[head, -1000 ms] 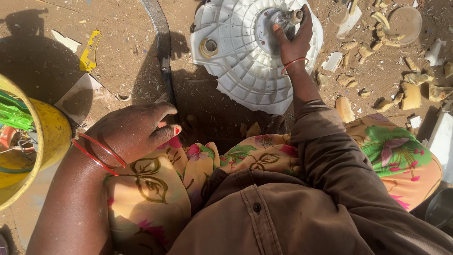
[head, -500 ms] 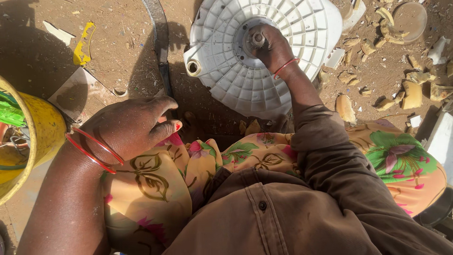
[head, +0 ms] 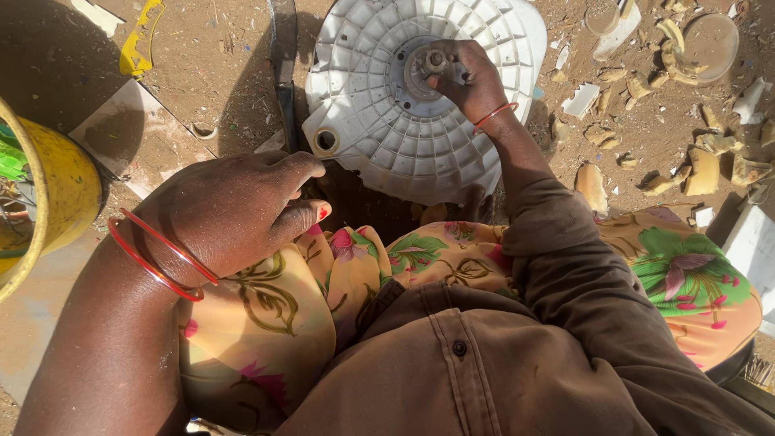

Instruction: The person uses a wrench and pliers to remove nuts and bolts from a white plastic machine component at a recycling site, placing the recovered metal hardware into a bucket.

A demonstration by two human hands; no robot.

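A white ribbed plastic disc (head: 379,121) with a metal hub (head: 428,64) at its middle lies on the dirt ground in front of my knees. My right hand (head: 472,81) grips the hub area of the disc, its fingers curled around the metal part. My left hand (head: 234,210) rests on my left knee over flowered cloth, fingers loosely curled and holding nothing; red bangles circle its wrist. A red bangle is on the right wrist too.
A yellow bucket (head: 56,186) with green and other scraps stands at the left edge. A dark curved strip (head: 282,73) lies left of the disc. Broken yellowish pieces (head: 702,161) and white fragments (head: 581,101) litter the ground at right. A yellow plastic scrap (head: 141,40) lies upper left.
My right hand has pulled the white disc nearer to my knees and turned it, moving from the rim side to the hub. My left hand has stayed on the knee.
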